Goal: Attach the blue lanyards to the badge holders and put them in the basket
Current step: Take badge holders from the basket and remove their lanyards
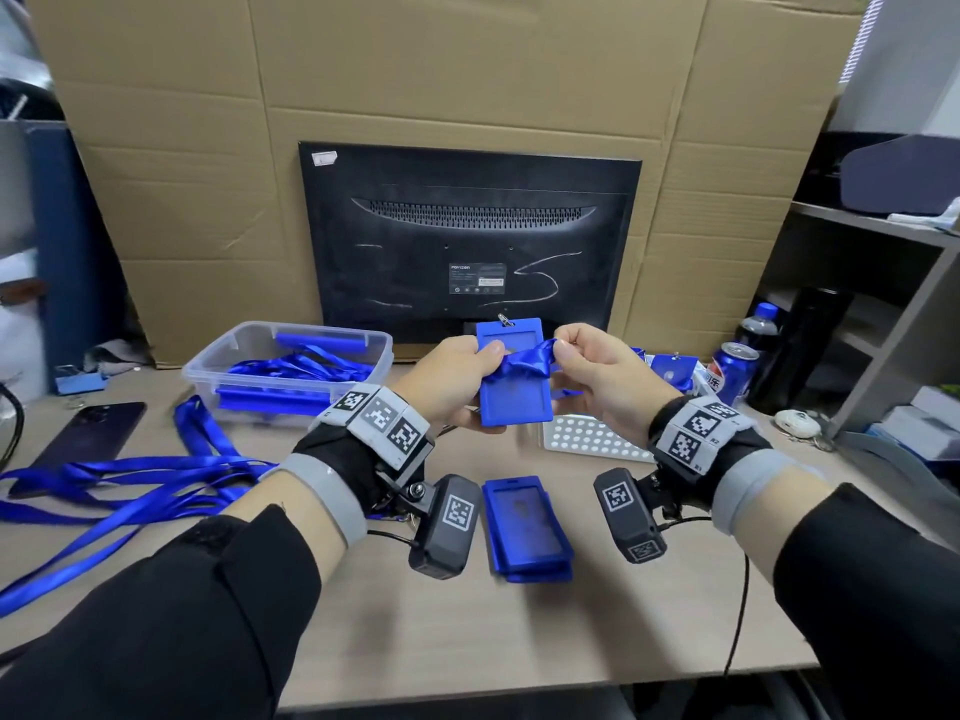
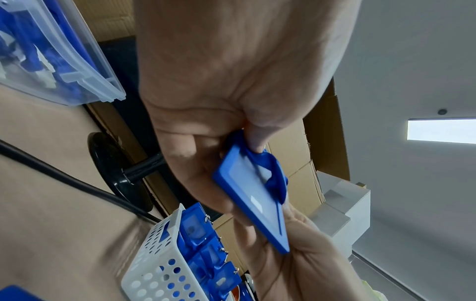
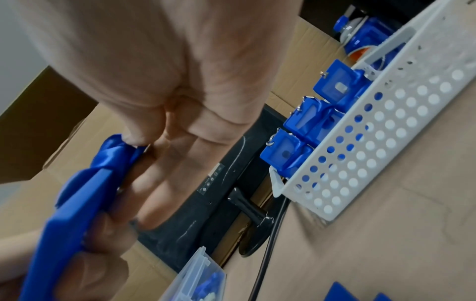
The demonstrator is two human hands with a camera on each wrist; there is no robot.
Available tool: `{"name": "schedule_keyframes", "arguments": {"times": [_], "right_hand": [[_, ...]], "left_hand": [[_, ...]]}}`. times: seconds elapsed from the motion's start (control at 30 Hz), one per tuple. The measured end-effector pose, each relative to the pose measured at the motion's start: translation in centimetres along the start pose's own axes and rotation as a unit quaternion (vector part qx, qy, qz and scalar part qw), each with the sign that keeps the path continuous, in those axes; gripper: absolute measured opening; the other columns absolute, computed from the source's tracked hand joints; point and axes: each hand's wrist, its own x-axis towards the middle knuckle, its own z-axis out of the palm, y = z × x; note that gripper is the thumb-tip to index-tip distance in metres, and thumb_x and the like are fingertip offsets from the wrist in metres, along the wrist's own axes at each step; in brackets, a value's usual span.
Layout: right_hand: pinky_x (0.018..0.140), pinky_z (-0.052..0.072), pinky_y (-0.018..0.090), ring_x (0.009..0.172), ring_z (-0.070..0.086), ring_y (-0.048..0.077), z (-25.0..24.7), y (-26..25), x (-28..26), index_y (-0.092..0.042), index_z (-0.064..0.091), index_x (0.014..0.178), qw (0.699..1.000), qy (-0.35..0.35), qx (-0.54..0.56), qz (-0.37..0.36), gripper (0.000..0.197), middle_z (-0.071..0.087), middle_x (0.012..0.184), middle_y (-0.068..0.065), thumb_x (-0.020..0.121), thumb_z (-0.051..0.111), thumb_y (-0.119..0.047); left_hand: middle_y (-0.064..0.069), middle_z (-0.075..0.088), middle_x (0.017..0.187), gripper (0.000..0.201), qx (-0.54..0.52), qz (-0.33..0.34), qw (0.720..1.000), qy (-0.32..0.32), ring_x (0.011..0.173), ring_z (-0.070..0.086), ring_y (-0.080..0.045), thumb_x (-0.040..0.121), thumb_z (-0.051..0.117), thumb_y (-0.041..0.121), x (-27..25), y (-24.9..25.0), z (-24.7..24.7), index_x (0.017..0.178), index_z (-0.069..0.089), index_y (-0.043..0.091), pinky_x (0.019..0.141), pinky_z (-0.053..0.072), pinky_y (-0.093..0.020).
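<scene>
Badge holder gripped by left hand; right hand pinches lanyard; clip half-hidden.

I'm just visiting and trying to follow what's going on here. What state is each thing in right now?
Left hand: grips the badge holder.
Right hand: pinches the lanyard.
Badge holder: held upright, lanyard wound across it.
Lanyard: bunched, wrapped round the holder.
White basket: holds several finished badge holders.
Clear box: open, lanyards inside.
Spare holders: stacked on the desk.
</scene>
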Motion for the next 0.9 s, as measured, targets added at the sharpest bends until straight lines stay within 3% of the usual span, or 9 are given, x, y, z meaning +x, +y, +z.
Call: {"name": "schedule_keyframes", "arguments": {"times": [0.07, 0.17, 0.3, 0.43, 0.5, 0.67, 0.8, 0.9], "right_hand": [[0.060, 0.058, 0.028, 0.072, 0.067, 0.013, -0.1, 0.1, -0.1, -0.012, 0.047, 0.107, 1.000, -0.009, 0.028, 0.009, 0.008, 0.057, 0.099, 0.013, 0.113, 0.044, -0.016], [0.061, 0.058, 0.026, 0.071, 0.071, 0.011, -0.1, 0.3, -0.3, -0.011, 0.046, 0.114, 0.998, -0.018, 0.060, 0.013, 0.007, 0.069, 0.093, 0.002, 0.113, 0.043, -0.018], [0.065, 0.060, 0.027, 0.076, 0.074, 0.013, -0.2, 0.6, -0.4, -0.008, 0.049, 0.121, 0.996, -0.022, 0.087, 0.021, 0.015, 0.075, 0.098, 0.002, 0.113, 0.042, -0.019], [0.066, 0.061, 0.029, 0.081, 0.072, 0.015, -0.4, 0.7, -0.6, -0.011, 0.051, 0.127, 0.993, -0.034, 0.109, 0.038, 0.020, 0.069, 0.108, 0.007, 0.112, 0.044, -0.023], [0.063, 0.060, 0.027, 0.081, 0.071, 0.013, -0.5, 0.6, -0.7, -0.011, 0.052, 0.128, 0.992, -0.039, 0.109, 0.047, 0.023, 0.067, 0.109, 0.007, 0.111, 0.045, -0.025], [0.075, 0.063, 0.030, 0.093, 0.064, 0.021, -0.6, 0.8, -0.6, -0.013, 0.053, 0.129, 0.991, -0.048, 0.118, 0.049, 0.034, 0.059, 0.118, 0.014, 0.103, 0.055, -0.034], [0.067, 0.062, 0.031, 0.079, 0.072, 0.015, -0.4, 0.4, -0.6, -0.014, 0.052, 0.117, 0.993, -0.023, 0.109, 0.039, 0.015, 0.067, 0.108, 0.009, 0.108, 0.051, -0.026], [0.068, 0.063, 0.034, 0.078, 0.075, 0.022, -0.8, -0.2, -0.6, -0.014, 0.058, 0.107, 0.998, -0.023, 0.058, 0.032, 0.009, 0.070, 0.110, 0.014, 0.106, 0.058, -0.024]], "left_hand": [[-0.013, 0.072, 0.127, 0.035, -0.012, -0.003, 1.000, -0.013, 0.096, 0.076, -0.024, 0.113, 0.041, 0.031, -0.1, 0.1, -0.1, 0.133, 0.060, 0.009, 0.055, 0.060, -0.032], [-0.013, 0.072, 0.130, 0.036, -0.041, -0.011, 0.998, -0.041, 0.109, 0.075, -0.030, 0.114, 0.039, 0.030, -0.3, 0.0, -0.1, 0.136, 0.059, 0.010, 0.056, 0.059, -0.032], [-0.014, 0.072, 0.131, 0.036, -0.076, -0.011, 0.994, -0.075, 0.103, 0.076, -0.025, 0.115, 0.037, 0.027, -0.4, -0.2, -0.1, 0.138, 0.058, 0.010, 0.059, 0.060, -0.032], [-0.011, 0.072, 0.133, 0.037, -0.103, 0.001, 0.985, -0.137, 0.119, 0.071, -0.028, 0.115, 0.036, 0.028, -0.4, -0.5, -0.3, 0.143, 0.055, 0.014, 0.091, 0.062, -0.044], [-0.009, 0.072, 0.133, 0.034, -0.111, 0.011, 0.982, -0.152, 0.121, 0.071, -0.028, 0.114, 0.037, 0.028, -0.4, -0.8, -0.5, 0.142, 0.056, 0.017, 0.097, 0.060, -0.047], [-0.008, 0.071, 0.135, 0.031, -0.133, 0.024, 0.978, -0.160, 0.115, 0.073, -0.025, 0.113, 0.040, 0.027, -0.3, -1.2, -0.5, 0.140, 0.055, 0.021, 0.092, 0.062, -0.045], [-0.011, 0.071, 0.134, 0.035, -0.107, 0.028, 0.987, -0.118, 0.121, 0.070, -0.029, 0.113, 0.042, 0.028, 0.2, -1.3, -0.4, 0.141, 0.057, 0.012, 0.097, 0.060, -0.048], [-0.013, 0.074, 0.128, 0.034, -0.049, 0.033, 0.996, -0.060, 0.108, 0.075, -0.024, 0.113, 0.046, 0.026, 0.3, -1.1, -0.4, 0.135, 0.063, 0.008, 0.081, 0.065, -0.038]]}}
